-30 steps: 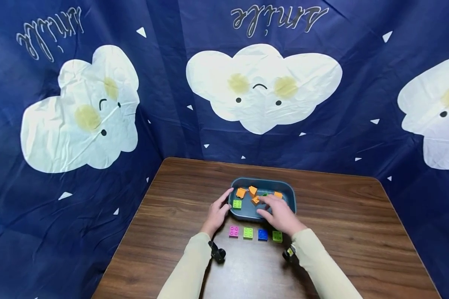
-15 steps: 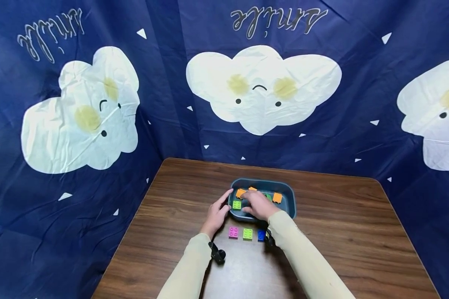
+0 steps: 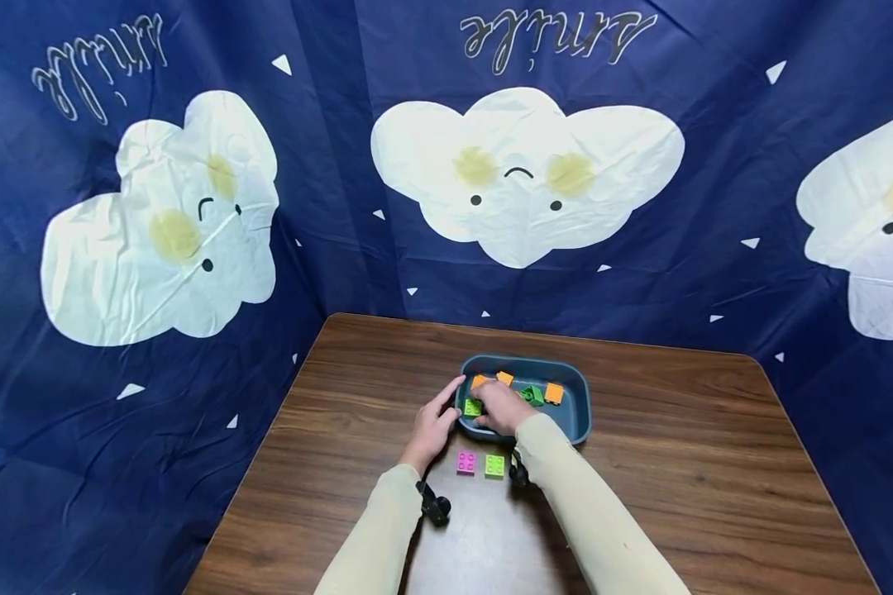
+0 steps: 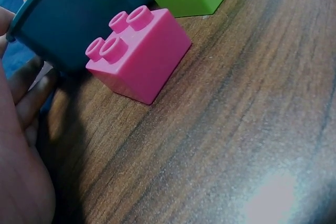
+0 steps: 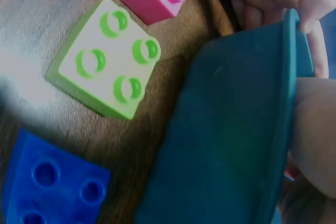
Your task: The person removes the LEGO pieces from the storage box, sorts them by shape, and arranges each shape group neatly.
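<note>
My left hand (image 3: 430, 431) grips the left end of a dark teal tray (image 3: 579, 423), its thumb and a finger at the rim. Inside the tray, my right hand (image 3: 500, 406) reaches down at the left. Its fingertips are close around a light green toy brick (image 3: 473, 407); whether they pinch it is unclear. Orange bricks (image 3: 554, 392) and a darker green piece (image 3: 532, 396) also lie in the tray. In front of it on the table stand a pink brick (image 4: 142, 51), a lime brick (image 5: 107, 61) and a blue brick (image 5: 55, 182).
The wooden table (image 3: 685, 463) extends on both sides of the tray. A dark blue curtain (image 3: 342, 273) with white clouds hangs behind and at the sides. My right forearm covers part of the brick row in the head view.
My right hand has moved left within the tray, from the orange bricks in the middle to the light green brick. The left hand has stayed at the tray's left end.
</note>
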